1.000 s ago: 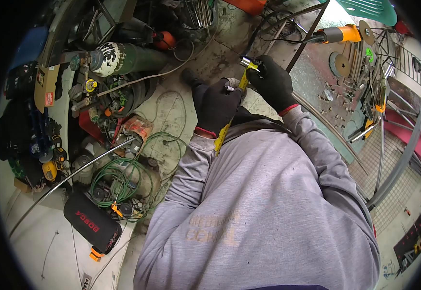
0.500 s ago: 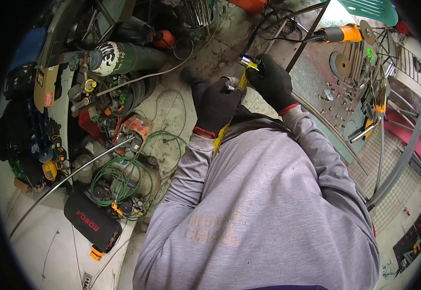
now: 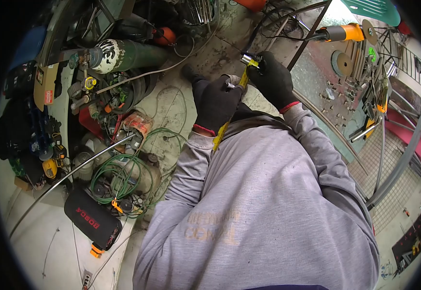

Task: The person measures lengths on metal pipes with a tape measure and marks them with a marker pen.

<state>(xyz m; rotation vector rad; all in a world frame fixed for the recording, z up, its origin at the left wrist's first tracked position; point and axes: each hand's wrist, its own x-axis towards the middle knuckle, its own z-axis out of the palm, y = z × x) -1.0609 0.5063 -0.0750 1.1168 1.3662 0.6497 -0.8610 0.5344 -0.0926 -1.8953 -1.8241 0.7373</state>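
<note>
A yellow tape measure blade (image 3: 244, 79) runs slantwise between my hands, and its lower end comes out below my left wrist. My left hand (image 3: 216, 104), in a black glove with a red cuff, is closed around the blade. A small white-ended piece (image 3: 230, 86) sticks out by its thumb. My right hand (image 3: 271, 81), gloved the same way, is closed at the blade's upper end. There a short, shiny metal tube end (image 3: 246, 60) shows beside the fingertips, with the yellow blade against it. The right palm side is hidden.
A green gas cylinder (image 3: 138, 57) lies at upper left. Below it are a coiled green hose (image 3: 111, 181), a long bent metal tube (image 3: 70, 174) and a black speaker (image 3: 92, 221). At right, an orange angle grinder (image 3: 348, 33) and a disc (image 3: 341, 64) rest on a metal-topped table (image 3: 312, 72).
Both hands stay almost in place, with the tube end shifted slightly up and right. The blade's lower end sits a little lower by my left wrist.
</note>
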